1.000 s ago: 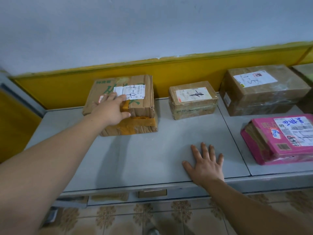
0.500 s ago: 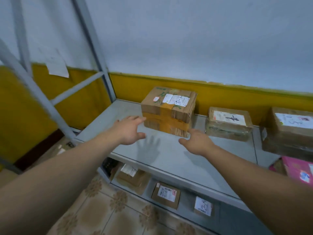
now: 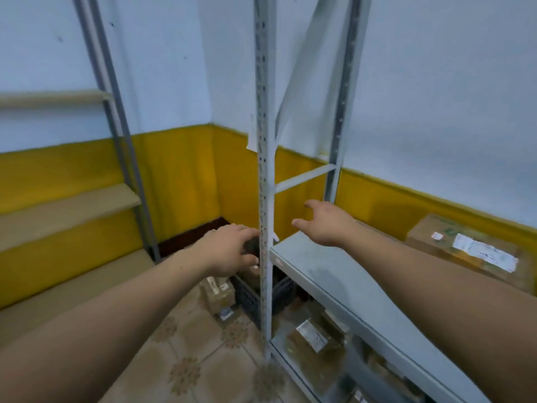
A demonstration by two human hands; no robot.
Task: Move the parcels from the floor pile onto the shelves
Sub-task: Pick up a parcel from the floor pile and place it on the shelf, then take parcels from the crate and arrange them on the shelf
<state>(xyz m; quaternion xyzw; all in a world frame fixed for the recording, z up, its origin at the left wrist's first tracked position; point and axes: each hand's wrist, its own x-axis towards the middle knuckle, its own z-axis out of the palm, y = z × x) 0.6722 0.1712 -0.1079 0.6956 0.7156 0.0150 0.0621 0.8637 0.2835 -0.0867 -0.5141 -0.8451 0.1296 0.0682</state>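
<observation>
- The person holds both arms out in front, and both hands are empty.
- The left hand (image 3: 226, 251) is in the air, just left of the tall grey post (image 3: 263, 141). Its fingers point forward, close together and a little bent, and the thumb sticks out below them. It holds nothing.
- The right hand (image 3: 328, 223) is in the air over the near end of the grey shelf (image 3: 334, 271). Its fingers are loose and a bit curved, and the thumb is spread away from them. It does not touch the shelf.
- One brown parcel (image 3: 465, 251) with a white label lies on the grey shelf, far to the right, by the yellow part of the wall. It is well apart from both hands.
- Down on the tiled floor (image 3: 186, 370) there is a black crate (image 3: 250, 301) at the foot of the post.
- Some floor parcels (image 3: 218, 292) lie just beside the crate, under the left hand. They look blurry.
- A labelled packet (image 3: 311, 335) sits on the low shelf under the grey one.
- On the left stands another rack with tan boards (image 3: 66, 210).
</observation>
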